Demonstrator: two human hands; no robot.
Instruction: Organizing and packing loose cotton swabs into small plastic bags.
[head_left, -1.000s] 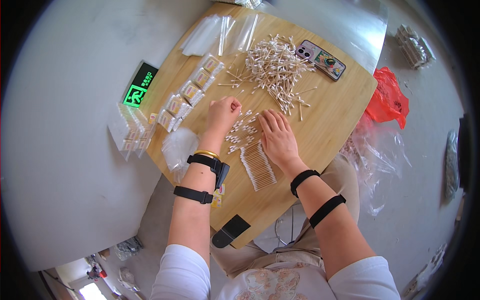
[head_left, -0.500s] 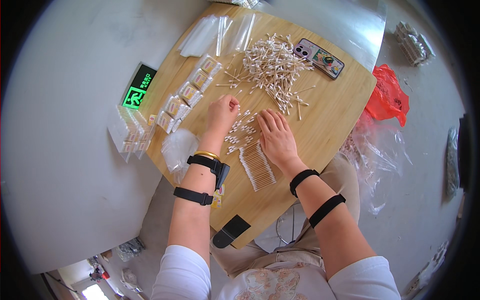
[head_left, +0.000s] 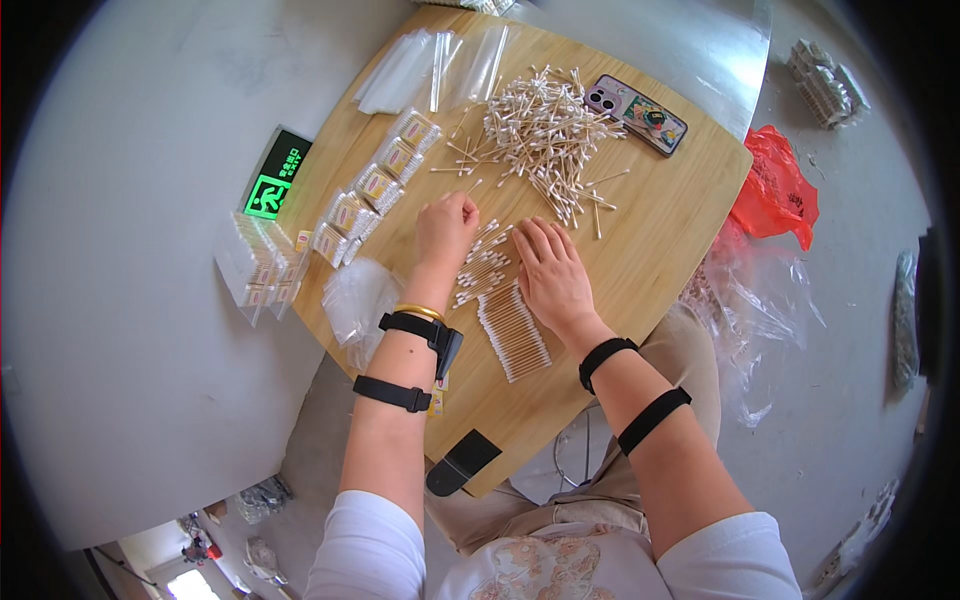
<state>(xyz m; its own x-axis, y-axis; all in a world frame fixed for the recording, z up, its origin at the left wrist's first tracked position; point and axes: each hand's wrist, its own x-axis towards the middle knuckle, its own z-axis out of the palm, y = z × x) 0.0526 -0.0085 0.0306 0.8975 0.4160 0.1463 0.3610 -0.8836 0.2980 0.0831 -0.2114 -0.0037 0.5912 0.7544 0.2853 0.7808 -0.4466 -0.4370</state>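
Note:
My left hand is closed, its fingers curled in a pinch above the table. Whether a cotton swab is in it is hidden. Just beyond its fingertips shows a single swab. My right hand rests palm down with fingers stretched out, at the upper right edge of a neat row of cotton swabs. Between the two hands lies a loose bunch of swabs, their tips overlapping. A large tangled heap of cotton swabs spreads farther back.
Small packs of swabs form a line on the left. Clear bags lie nearer; clear plastic sleeves lie at the back. A phone sits beside the heap. A green sign and bagged packs flank the wooden table's left edge.
My left forearm has shifted slightly to the right, the hand staying closed in nearly the same place. My right hand and the swab row look unchanged.

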